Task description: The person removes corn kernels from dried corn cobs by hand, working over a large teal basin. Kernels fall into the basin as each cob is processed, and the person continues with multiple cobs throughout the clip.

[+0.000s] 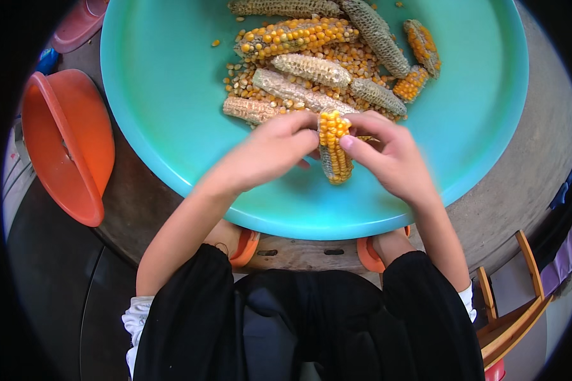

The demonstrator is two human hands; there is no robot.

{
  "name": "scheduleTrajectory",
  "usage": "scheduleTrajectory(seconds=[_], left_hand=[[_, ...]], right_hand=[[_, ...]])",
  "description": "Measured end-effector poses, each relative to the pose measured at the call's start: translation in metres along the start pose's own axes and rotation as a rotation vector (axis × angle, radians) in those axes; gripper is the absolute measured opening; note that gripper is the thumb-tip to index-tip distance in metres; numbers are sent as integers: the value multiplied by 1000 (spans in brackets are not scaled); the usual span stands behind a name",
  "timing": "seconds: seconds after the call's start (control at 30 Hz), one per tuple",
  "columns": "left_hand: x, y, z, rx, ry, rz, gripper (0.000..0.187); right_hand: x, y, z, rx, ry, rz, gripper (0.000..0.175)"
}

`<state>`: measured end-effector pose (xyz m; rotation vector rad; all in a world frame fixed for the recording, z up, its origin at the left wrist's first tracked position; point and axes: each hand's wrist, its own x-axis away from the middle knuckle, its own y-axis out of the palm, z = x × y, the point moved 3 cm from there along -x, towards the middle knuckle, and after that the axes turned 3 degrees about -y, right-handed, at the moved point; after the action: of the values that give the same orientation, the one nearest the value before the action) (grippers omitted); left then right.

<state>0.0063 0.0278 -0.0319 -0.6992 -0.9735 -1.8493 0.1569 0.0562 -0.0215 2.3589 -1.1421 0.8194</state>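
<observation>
Between my two hands is a short, partly shelled corn cob (336, 147), its yellow kernels facing up and a bare grey patch low on its left side. My left hand (281, 150) grips it from the left, some fingers hidden behind it. On the other side my right hand (386, 150) holds it with the thumb pressed on the kernels. Both hands are over a large turquoise basin (171, 119). Beyond them a heap of loose corn kernels (243, 81) lies under several stripped cobs (312, 69). A long cob with many kernels (298, 35) rests on the heap.
Two small cob pieces with kernels (422, 47) lie at the basin's right. An orange plastic basin (71, 143) leans on its side at the left. A pink plastic item (78, 26) is at upper left. A wooden chair (515, 305) stands at lower right, and a wooden stool (300, 252) is near my feet.
</observation>
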Motion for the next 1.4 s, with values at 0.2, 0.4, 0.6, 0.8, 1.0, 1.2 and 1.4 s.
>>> scheduleTrajectory(seconds=[0.2,0.4,0.6,0.8,1.0,1.2,1.4], left_hand=[[9,3,7,321,-25,-53,33],[7,1,7,266,105,-49,25],[7,0,5,337,74,-52,22],[8,1,11,368,97,-18,20],[5,1,1,376,76,15,21],[7,-1,4,448,69,-8,23],[6,-3,6,415,76,-14,24]], right_hand=[[0,11,4,-97,49,-113,50],[4,12,-2,153,-91,-198,62],[3,16,2,23,-69,-225,61],[4,14,6,39,-79,-148,59],[4,17,1,-37,65,-240,58],[2,13,3,31,0,-211,58],[2,13,-5,8,70,-240,51]])
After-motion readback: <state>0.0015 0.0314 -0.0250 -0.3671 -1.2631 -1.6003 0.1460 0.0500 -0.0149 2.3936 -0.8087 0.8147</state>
